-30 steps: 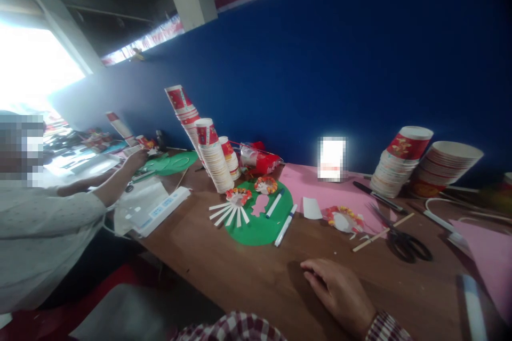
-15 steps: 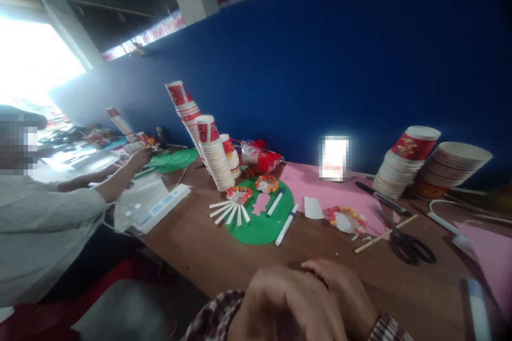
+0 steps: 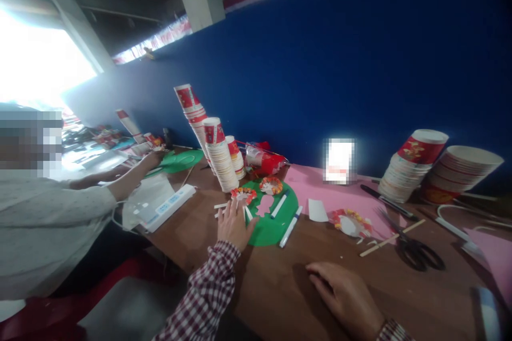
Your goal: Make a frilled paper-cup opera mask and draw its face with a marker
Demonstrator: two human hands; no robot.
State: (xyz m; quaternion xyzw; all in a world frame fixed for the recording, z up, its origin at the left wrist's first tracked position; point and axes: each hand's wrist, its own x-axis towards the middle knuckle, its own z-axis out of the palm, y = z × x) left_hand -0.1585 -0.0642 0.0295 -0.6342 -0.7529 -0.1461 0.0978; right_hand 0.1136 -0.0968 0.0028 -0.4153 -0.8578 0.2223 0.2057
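My left hand (image 3: 233,226), in a checked sleeve, reaches over the table with its fingers spread. It covers most of a cut paper cup with white strips (image 3: 220,206) and a red-and-orange rim (image 3: 244,194). Whether the fingertips touch the cup I cannot tell. Beside it lie a green paper disc (image 3: 266,232), a pink paper figure (image 3: 264,204) and a second cut cup ring (image 3: 271,185). Two markers (image 3: 290,227) lie at the disc's right side. My right hand (image 3: 346,295) rests on the brown tabletop, loosely extended, with nothing seen in it.
Tall stacks of paper cups (image 3: 221,162) stand behind the disc, and more cup stacks (image 3: 416,162) at right. Black scissors (image 3: 418,253), a wooden stick (image 3: 392,237) and pink paper (image 3: 308,181) lie right. A power strip (image 3: 172,206) and a seated person (image 3: 52,229) are at left.
My hands were together at the table's front edge. The left has moved forward and left onto the cut cup; the right stays near the front edge. The view has shifted slightly.
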